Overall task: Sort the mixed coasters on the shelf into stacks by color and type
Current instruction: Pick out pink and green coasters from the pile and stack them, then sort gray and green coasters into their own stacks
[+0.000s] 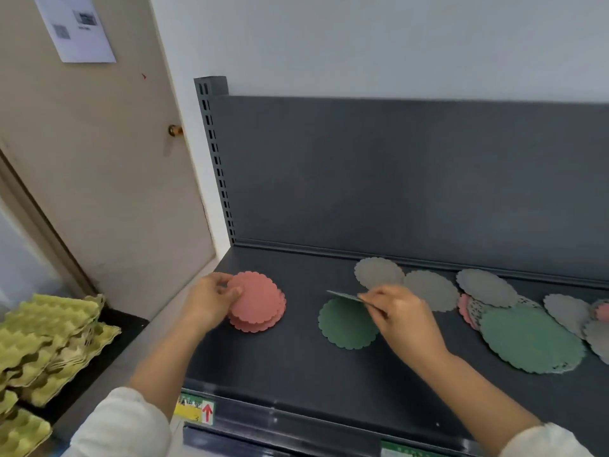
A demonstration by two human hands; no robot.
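A small stack of pink scalloped coasters (258, 303) lies at the left of the dark shelf (296, 364). My left hand (211, 300) pinches the top pink coaster at its left edge. One small green coaster (346, 324) lies flat mid-shelf. Just above it my right hand (400, 313) pinches another thin green coaster (344, 295), held nearly level. Several grey coasters (428, 288) lie toward the back. At the right a large green coaster (530, 341) covers a mixed pile of pink, lacy and grey ones.
The shelf's dark back panel (395, 176) rises behind the coasters. Yellow-green egg trays (49, 341) are stacked on the floor at the left, beside a beige door (99, 159). Price labels (194, 409) sit on the shelf's front edge.
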